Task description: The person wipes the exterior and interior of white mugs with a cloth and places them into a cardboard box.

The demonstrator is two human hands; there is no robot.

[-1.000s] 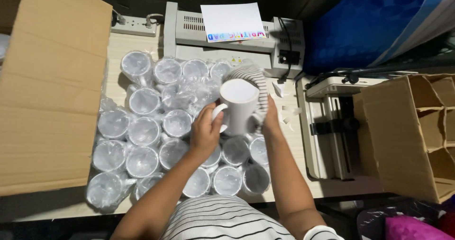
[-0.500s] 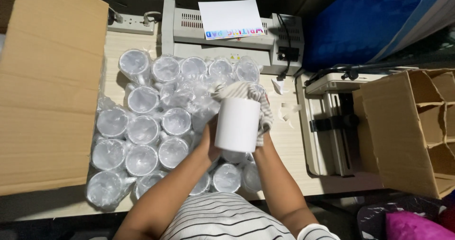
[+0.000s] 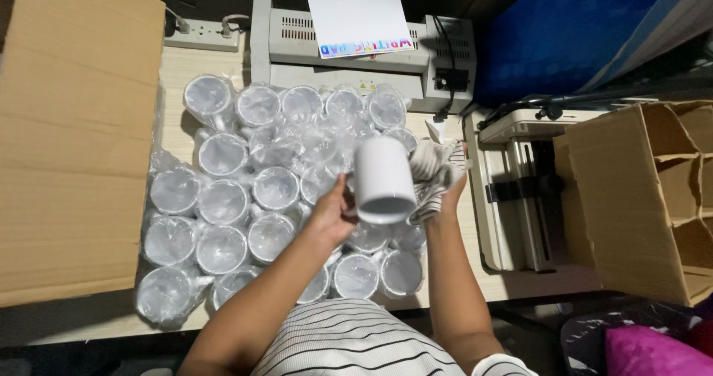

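Close under your chest, your left hand [image 3: 332, 214] grips the plain white ceramic mug [image 3: 383, 180] at its handle side, fingers closed on it — it has tipped from upright a second ago to mouth-down and tilted. Your right hand [image 3: 443, 185] presses a striped grey cloth [image 3: 431, 174] against its side. Beyond, roughly two dozen plastic-wrapped white mugs [image 3: 223, 153] crowd the table — one grey laminator [image 3: 356, 64] behind.

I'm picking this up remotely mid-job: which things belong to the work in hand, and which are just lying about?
In hand:
- left hand on white mug
- right hand with striped cloth
- wrapped mugs

Lying about:
- grey machine with paper sheet
- power strip
- divided carton
- flat cardboard
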